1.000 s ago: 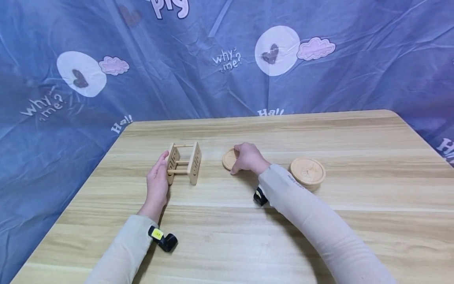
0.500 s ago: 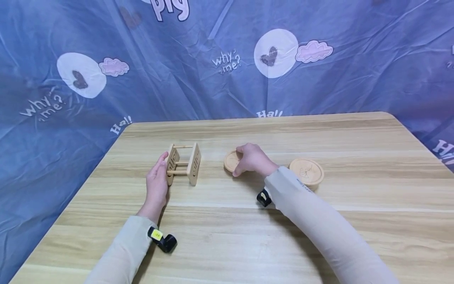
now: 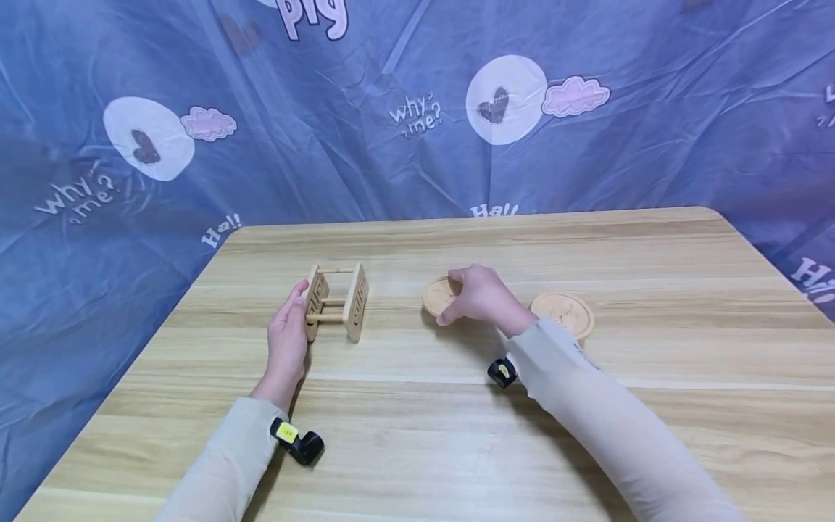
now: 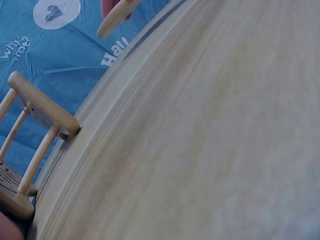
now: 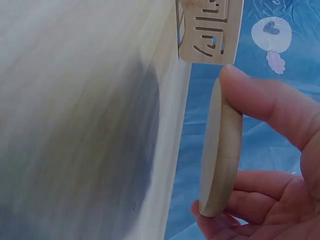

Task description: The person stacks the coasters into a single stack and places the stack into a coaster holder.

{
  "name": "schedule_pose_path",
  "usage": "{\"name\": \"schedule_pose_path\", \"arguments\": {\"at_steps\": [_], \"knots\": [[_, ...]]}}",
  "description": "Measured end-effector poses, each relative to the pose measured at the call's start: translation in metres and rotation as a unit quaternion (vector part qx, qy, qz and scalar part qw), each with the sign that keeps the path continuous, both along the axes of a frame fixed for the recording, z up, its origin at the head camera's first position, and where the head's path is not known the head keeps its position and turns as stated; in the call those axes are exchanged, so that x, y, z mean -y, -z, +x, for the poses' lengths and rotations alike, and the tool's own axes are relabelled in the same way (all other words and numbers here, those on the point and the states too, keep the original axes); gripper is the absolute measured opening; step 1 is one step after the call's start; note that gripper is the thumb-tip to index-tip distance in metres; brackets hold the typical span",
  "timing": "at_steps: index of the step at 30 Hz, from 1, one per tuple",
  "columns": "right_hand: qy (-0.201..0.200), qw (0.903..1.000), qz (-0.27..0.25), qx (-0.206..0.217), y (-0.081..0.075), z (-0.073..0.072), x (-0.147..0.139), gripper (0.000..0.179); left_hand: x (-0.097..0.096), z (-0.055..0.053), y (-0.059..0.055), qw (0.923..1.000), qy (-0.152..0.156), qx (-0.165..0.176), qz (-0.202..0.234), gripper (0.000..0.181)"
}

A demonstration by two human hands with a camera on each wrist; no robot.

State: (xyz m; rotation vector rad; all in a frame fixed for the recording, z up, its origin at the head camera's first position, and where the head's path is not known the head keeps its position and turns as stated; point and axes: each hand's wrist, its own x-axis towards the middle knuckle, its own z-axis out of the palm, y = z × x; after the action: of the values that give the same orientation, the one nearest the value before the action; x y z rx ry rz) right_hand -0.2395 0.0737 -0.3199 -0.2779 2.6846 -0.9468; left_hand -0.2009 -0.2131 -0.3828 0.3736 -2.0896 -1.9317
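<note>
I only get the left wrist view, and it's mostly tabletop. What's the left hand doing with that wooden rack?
Observer: The left hand rests with straight fingers against the outer end panel of the wooden rack.
Operator: And the disc at the top of my picture?
Observer: It's a round wooden coaster, and the right hand pinches it by the rim.
Operator: Any more coasters?
Observer: Yes, a stack of coasters sits on the table, just beyond the right wrist.
</note>
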Motion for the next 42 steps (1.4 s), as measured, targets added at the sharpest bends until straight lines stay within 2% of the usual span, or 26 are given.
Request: {"name": "schedule_pose_path", "arguments": {"at_steps": [7,13,22,27,32,42], "knots": [[0.005,0.9997,-0.003,-0.024,-0.005,0.010,-0.010,0.094,0.001,-0.001,-0.001,0.9999,0.001,0.005,-0.010,0.039],[0.014,0.9993,-0.005,-0.033,-0.006,0.022,-0.021,0.093,0.001,0.000,0.001,1.0000,0.002,-0.003,-0.005,0.039],[0.027,0.9974,-0.005,-0.066,-0.009,0.041,-0.050,0.092,0.001,-0.001,0.002,1.0000,0.005,-0.003,-0.002,0.039],[0.047,0.9970,0.015,-0.060,-0.016,0.050,-0.069,0.094,0.001,0.000,0.002,0.9999,0.005,0.005,-0.010,0.039],[0.065,0.9958,0.038,-0.052,-0.021,0.056,-0.085,0.096,0.002,0.001,0.002,0.9999,0.006,-0.007,-0.008,0.040],[0.078,0.9956,0.033,-0.040,-0.015,0.068,-0.109,0.098,0.001,-0.001,0.003,0.9999,0.008,-0.004,-0.010,0.040]]}}
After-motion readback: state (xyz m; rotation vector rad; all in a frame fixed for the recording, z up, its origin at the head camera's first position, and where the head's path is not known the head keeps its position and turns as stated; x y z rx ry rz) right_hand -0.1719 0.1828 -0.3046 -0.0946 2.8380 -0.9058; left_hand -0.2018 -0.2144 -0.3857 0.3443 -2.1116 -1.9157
